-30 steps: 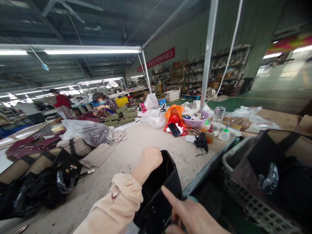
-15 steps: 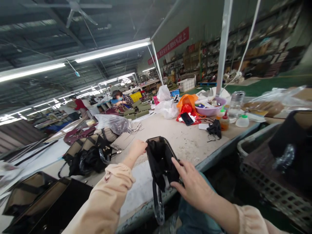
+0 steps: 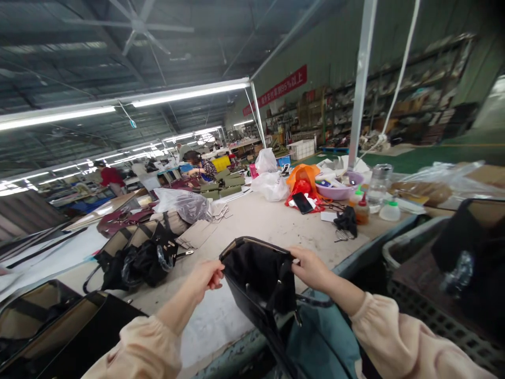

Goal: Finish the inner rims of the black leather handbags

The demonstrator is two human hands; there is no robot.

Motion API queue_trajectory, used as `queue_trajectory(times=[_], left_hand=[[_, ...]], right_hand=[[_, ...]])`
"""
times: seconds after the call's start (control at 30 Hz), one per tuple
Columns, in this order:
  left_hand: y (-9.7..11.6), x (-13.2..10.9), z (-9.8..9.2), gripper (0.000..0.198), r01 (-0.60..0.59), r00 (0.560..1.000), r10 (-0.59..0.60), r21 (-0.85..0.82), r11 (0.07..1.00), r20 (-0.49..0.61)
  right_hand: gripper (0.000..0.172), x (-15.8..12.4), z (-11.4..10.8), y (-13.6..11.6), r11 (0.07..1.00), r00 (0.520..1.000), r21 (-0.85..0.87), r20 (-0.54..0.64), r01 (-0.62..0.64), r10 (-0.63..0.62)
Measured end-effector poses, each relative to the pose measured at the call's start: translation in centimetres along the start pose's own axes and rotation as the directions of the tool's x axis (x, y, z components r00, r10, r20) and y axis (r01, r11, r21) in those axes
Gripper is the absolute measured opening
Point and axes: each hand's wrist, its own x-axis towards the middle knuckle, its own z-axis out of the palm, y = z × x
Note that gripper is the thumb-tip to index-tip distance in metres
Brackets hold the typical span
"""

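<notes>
At the near edge of the counter [image 3: 268, 221], you are pinching the opened black bag [image 3: 254, 268] by its rim in left grip [image 3: 207, 275] and right grip [image 3: 311, 267], other bags [image 3: 92, 334] lying unhandled counter-left.

From the open black bag [image 3: 246, 297], open tabletop [image 3: 264, 223] lets a hand pass toward 12 o'clock as far as the white plastic bag [image 3: 270, 187]. The phone [image 3: 302, 203] blocks 1 o'clock, a black bundle [image 3: 347, 221] 2 o'clock. The left hand [image 3: 207, 276], then piled dark bags [image 3: 144, 260], obstruct 9 o'clock; the right hand [image 3: 310, 267], then the basket [image 3: 418, 313], 3 o'clock.
</notes>
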Motion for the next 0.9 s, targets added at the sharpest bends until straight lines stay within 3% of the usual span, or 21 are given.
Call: queue_trajectory(times=[0.17,0.27,0.33,0.43,0.47,0.5,0.53,0.6,0.63,0.7,0.73,0.8,0.9], left_hand=[[-3.3,-3.2,-0.4,0.025,0.068,0.997,-0.063,-0.093,0.993,0.046],[-4.2,-3.8,-0.6,0.026,0.074,0.994,-0.065,-0.097,0.993,0.087],[-3.8,-3.6,-1.1,0.028,0.068,0.985,-0.064,-0.025,0.997,0.158],[-1.8,-3.2,-2.1,0.038,-0.024,0.969,-0.043,0.267,0.963,0.244],[-0.8,-3.1,-2.3,0.041,-0.092,0.975,0.003,0.390,0.916,0.224],[0.2,-2.9,-2.4,0.041,-0.189,0.977,0.110,0.500,0.845,0.183],[1.2,-2.8,-2.2,0.040,-0.309,0.951,0.264,0.580,0.754,0.163],[2.8,-2.2,-1.1,0.030,-0.501,0.832,0.516,0.673,0.544,0.202],[3.3,-1.8,-0.3,0.026,-0.572,0.769,0.586,0.682,0.455,0.255],[3.8,-0.8,1.7,0.025,-0.663,0.675,0.642,0.680,0.313,0.364],[3.7,-0.3,2.7,0.024,-0.678,0.652,0.642,0.690,0.254,0.404],[3.4,0.6,4.2,0.019,-0.670,0.640,0.625,0.723,0.170,0.446],[2.8,1.1,5.2,0.014,-0.583,0.675,0.619,0.805,0.112,0.402]], right_hand=[[0.038,1.2,-0.5,0.6,0.997,0.992,0.071,0.127,-0.011,0.002],[0.038,1.2,0.3,0.8,0.996,0.991,0.088,0.132,-0.010,-0.002],[0.039,1.0,0.7,0.9,0.994,0.993,0.105,0.118,-0.021,0.008],[0.049,0.7,0.8,1.3,0.988,0.993,0.155,0.118,-0.014,-0.004],[0.052,0.6,0.7,1.3,0.985,0.992,0.172,0.124,-0.002,-0.020],[0.056,0.5,0.5,1.4,0.983,0.990,0.184,0.133,0.011,-0.036],[0.058,0.5,0.3,1.5,0.981,0.988,0.192,0.143,0.022,-0.050],[0.058,0.4,0.0,1.5,0.979,0.987,0.199,0.148,0.038,-0.069],[0.057,0.4,-0.1,1.6,0.979,0.987,0.200,0.145,0.044,-0.074],[0.052,0.5,-0.2,1.8,0.978,0.987,0.202,0.136,0.055,-0.084],[0.050,0.6,-0.1,1.9,0.978,0.988,0.202,0.128,0.055,-0.082],[0.048,0.6,0.2,2.3,0.979,0.992,0.200,0.112,0.040,-0.063],[0.048,0.6,0.7,2.7,0.983,0.995,0.184,0.096,0.006,-0.024]])
